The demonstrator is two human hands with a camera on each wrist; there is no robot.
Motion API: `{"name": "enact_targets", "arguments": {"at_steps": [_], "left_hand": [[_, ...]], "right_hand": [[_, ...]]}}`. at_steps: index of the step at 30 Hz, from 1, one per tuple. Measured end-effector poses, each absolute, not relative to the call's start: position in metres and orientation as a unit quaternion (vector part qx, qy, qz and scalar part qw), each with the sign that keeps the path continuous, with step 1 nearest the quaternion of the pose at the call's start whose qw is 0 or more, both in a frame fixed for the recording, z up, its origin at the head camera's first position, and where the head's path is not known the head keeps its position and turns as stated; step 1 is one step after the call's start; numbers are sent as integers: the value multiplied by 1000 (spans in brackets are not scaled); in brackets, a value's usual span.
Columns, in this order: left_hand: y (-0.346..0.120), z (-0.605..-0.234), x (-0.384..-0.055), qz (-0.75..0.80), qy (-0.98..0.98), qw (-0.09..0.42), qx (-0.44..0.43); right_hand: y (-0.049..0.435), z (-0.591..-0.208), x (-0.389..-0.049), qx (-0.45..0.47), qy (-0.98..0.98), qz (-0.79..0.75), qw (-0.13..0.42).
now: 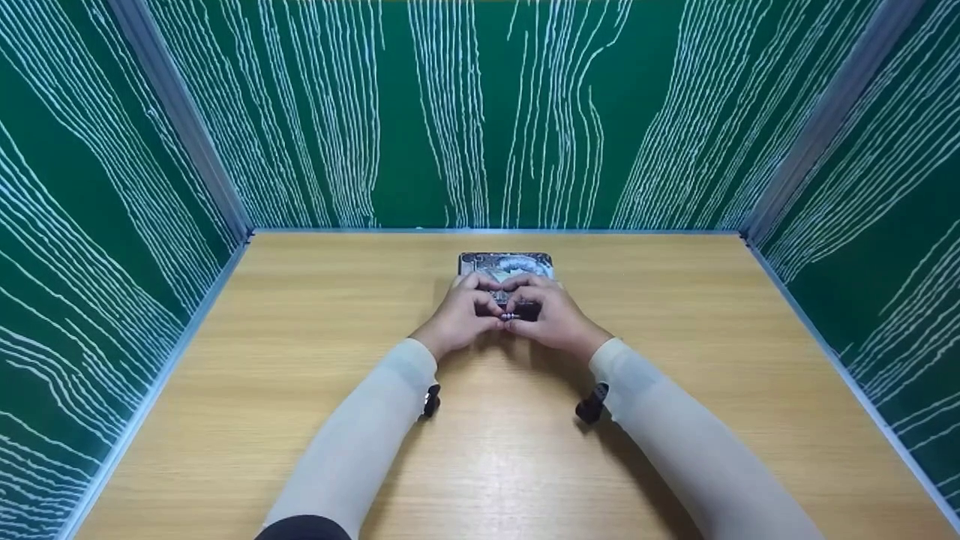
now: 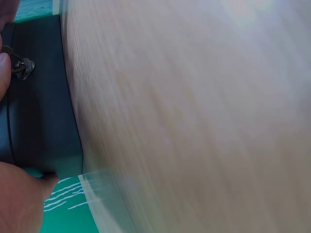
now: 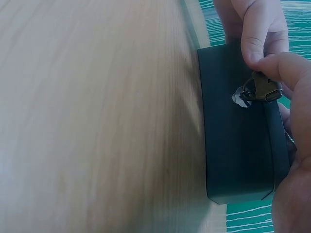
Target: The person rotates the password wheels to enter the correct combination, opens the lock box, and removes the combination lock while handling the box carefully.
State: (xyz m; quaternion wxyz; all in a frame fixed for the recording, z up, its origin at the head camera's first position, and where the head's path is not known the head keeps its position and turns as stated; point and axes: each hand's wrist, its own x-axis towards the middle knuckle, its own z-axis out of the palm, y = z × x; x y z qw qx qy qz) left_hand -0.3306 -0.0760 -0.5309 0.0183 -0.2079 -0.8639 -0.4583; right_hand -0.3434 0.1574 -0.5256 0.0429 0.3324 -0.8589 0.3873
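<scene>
A small box [image 1: 499, 262] has a patterned lid, and its plain dark side [image 3: 233, 141] shows in the right wrist view. On its front is a bronze-coloured metal clasp [image 3: 267, 88] with a ring through a silvery plate [image 3: 238, 98]. My left hand [image 1: 466, 313] and right hand [image 1: 551, 311] face each other over the box's front edge, fingers curved onto the lid. Both hands pinch at the clasp with thumb and fingertips. In the left wrist view, the left thumb [image 2: 4, 73] lies beside the ring; most of the clasp is hidden there.
The box stands on a wooden table [image 1: 337, 300] near its back edge. Green panels with white wavy lines [image 1: 450, 112] rise at the back and both sides, joined by grey metal posts [image 1: 187, 112]. A dark wrist device [image 1: 592, 405] hangs under the right sleeve.
</scene>
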Motion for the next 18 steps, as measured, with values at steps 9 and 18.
{"name": "enact_targets", "arguments": {"at_steps": [9,18], "left_hand": [[-76,-531,-331,-457,-865,14,-208],[-76,-532,-331,-456,-866,13,-206]], "right_hand": [[157,-525,-342,324,-862,387,32],[157,-525,-342,319,-866,383,28]]}}
